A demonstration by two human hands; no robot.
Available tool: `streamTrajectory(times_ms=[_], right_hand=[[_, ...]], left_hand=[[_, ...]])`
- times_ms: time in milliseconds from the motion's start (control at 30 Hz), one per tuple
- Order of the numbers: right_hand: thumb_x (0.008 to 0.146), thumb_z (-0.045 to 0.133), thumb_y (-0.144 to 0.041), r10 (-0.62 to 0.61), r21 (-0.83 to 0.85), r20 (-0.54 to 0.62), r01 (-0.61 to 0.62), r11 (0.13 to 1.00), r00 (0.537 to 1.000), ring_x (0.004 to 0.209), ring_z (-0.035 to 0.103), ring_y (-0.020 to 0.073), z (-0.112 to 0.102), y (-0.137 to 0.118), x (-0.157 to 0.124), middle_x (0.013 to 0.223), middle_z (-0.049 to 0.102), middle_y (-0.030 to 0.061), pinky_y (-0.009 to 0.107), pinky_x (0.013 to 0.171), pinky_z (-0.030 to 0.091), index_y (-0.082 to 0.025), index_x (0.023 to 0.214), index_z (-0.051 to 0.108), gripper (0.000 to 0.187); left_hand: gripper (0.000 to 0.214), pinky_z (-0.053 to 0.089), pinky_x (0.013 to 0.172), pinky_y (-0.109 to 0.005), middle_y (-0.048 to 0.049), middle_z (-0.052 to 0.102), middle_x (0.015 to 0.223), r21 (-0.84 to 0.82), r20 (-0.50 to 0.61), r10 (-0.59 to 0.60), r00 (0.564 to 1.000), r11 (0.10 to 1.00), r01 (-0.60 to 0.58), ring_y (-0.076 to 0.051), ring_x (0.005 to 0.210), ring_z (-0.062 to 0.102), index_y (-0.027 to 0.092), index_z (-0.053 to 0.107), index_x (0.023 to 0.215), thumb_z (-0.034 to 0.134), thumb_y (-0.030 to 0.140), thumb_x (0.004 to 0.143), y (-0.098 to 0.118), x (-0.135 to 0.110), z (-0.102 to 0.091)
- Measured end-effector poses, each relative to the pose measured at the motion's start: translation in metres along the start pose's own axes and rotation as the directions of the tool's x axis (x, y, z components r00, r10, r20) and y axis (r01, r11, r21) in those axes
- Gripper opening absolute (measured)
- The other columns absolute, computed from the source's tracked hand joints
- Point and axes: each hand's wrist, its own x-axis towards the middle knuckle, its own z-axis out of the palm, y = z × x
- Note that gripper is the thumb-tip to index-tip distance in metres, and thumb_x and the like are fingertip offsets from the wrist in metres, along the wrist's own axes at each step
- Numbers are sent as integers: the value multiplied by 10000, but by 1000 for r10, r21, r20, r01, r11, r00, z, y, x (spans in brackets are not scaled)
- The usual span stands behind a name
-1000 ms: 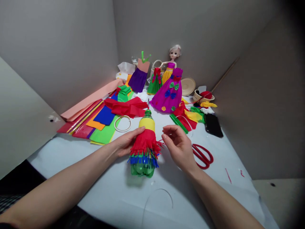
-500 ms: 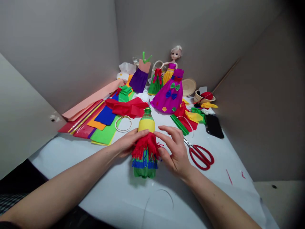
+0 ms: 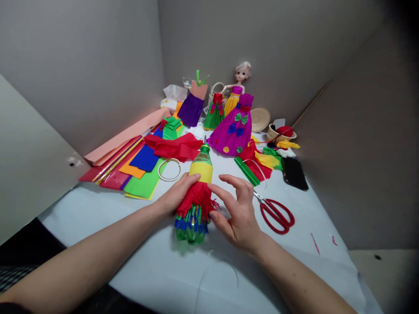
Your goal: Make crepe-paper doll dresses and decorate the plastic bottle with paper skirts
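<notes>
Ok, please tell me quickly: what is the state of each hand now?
Left hand: holding the plastic bottle.
Right hand: open, beside the bottle.

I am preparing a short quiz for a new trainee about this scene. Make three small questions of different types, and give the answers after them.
1. True or false: the left hand holds the plastic bottle at its red paper fringe.
2. Which of these lies nearest to the right hand? A) the red scissors B) the doll C) the round ring
3. What colour is the band around the upper part of the bottle?

Key: 1 true; 2 A; 3 yellow.
</notes>
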Motion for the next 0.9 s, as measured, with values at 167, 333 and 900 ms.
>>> streamTrajectory(times_ms=[167, 333, 900], right_hand=[[892, 533, -524, -283, 63, 51, 280, 958, 958, 1154, 450, 285, -1, -9, -2, 1308, 506, 92, 466, 972, 376, -304, 1292, 578, 458], [897, 534, -549, -279, 21, 58, 278, 960, 958, 1165, 416, 299, 5, -7, -4, 1317, 524, 92, 478, 983, 354, -282, 1200, 645, 419], [975, 351, -534, -39, 69, -23, 41, 997, 999, 1313, 346, 332, 2, 4, -1, 1455, 319, 111, 546, 1084, 301, -279, 1344, 567, 497]], left_hand=[[239, 467, 635, -267, 1, 646, 744, 51, -20, 12, 1000, 999, -11, -159, 671, 604, 179, 595, 856, 648, 409, 818, 5, -3, 4], [427, 501, 802, -301, -64, 684, 1013, 90, 51, 34, 998, 995, -38, -197, 897, 655, 176, 570, 1107, 761, 358, 770, 10, -9, 6], [423, 525, 751, -284, -77, 703, 1002, 104, 163, -29, 986, 994, 12, -191, 856, 666, 184, 626, 1119, 769, 384, 775, 13, -7, 3]])
